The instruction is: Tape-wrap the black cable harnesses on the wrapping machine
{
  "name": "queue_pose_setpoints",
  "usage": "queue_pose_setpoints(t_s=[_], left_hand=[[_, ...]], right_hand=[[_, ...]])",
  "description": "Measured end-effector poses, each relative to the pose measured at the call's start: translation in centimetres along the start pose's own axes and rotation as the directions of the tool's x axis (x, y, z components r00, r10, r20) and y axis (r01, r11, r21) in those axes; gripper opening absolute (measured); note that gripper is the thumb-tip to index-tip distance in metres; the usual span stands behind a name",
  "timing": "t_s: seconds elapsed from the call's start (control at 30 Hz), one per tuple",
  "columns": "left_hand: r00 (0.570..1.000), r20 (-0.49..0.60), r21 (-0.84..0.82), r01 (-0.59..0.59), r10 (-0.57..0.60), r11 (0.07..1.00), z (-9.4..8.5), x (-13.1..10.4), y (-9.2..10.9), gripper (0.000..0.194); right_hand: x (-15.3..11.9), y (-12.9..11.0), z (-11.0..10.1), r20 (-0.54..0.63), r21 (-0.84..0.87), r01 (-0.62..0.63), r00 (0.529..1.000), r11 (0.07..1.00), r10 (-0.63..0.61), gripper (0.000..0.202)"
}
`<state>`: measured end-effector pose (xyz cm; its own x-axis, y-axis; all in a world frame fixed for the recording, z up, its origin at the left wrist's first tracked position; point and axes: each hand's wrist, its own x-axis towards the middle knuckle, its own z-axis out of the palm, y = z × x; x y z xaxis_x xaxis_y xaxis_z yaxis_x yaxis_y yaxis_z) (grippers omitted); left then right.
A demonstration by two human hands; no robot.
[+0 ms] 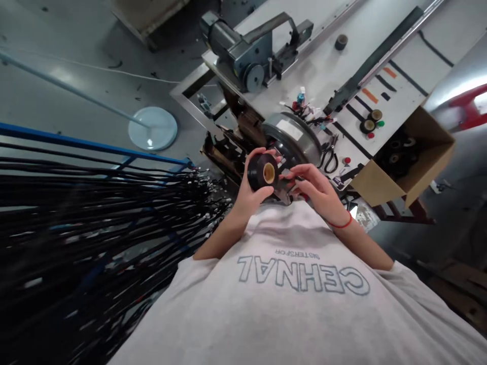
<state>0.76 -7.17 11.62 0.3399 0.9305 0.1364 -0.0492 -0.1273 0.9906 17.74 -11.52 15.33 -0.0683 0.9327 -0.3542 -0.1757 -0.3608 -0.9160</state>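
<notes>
My left hand [254, 185] is wrapped round a roll of black tape [262, 171] whose tan core faces up toward me. Close to its right side, my right hand [314, 186] has its fingers bent and pinched together at something small and dark that I cannot make out. Both hands are in front of my white shirt. Just beyond them sits a round grey drum-like part [300, 139] with a white label. Black-handled scissors [332, 156] lie on the bench to the right of that part.
A motor-driven machine [243, 53] stands at the bench's left end. Tape rolls [368, 125] and black and orange strips are on the white bench [403, 104]. An open cardboard box [429, 167] is at right. Black cables [114, 218] hang on a blue rack at left.
</notes>
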Motion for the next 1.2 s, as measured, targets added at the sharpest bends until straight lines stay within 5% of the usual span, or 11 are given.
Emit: queue_pose_setpoints(t_s=[0.13,0.27,0.43,0.53,0.67,0.77,1.2], left_hand=[[0.995,0.082,-0.055,0.057,-0.052,0.997,-2.9,-0.8,0.0,0.039],[0.965,0.261,-0.154,0.080,-0.037,0.985,-3.9,-2.1,0.9,0.048],[0.975,0.013,0.004,-0.220,0.220,0.975,-4.0,-2.4,1.1,0.037],[0.971,0.006,0.163,-0.236,0.238,0.958,-4.3,-2.1,0.8,0.029],[0.993,-0.058,0.175,-0.089,0.100,0.981,-5.2,-1.8,0.7,0.027],[0.999,-0.009,0.176,-0.032,0.034,0.984,-6.1,-1.1,1.0,0.026],[0.977,0.141,0.360,-0.201,0.160,0.911,-7.3,0.9,2.7,0.016]], right_hand=[[0.6,-0.2,1.3,-0.093,-0.166,0.075,0.991,0.983,-0.091,0.030],[1.5,0.6,3.5,-0.113,-0.081,0.081,0.990,0.993,-0.090,0.033],[3.0,3.3,7.0,0.067,0.166,-0.090,0.994,0.982,0.080,0.048],[3.7,4.5,8.1,-0.030,0.201,-0.019,0.999,0.979,0.026,0.047],[4.0,4.6,7.9,-0.072,0.047,0.002,0.997,0.999,0.001,0.055],[4.0,4.2,7.6,-0.051,-0.041,0.033,0.998,0.999,-0.035,0.057],[3.5,3.7,7.7,0.124,0.059,-0.024,0.992,0.998,0.017,0.064]])
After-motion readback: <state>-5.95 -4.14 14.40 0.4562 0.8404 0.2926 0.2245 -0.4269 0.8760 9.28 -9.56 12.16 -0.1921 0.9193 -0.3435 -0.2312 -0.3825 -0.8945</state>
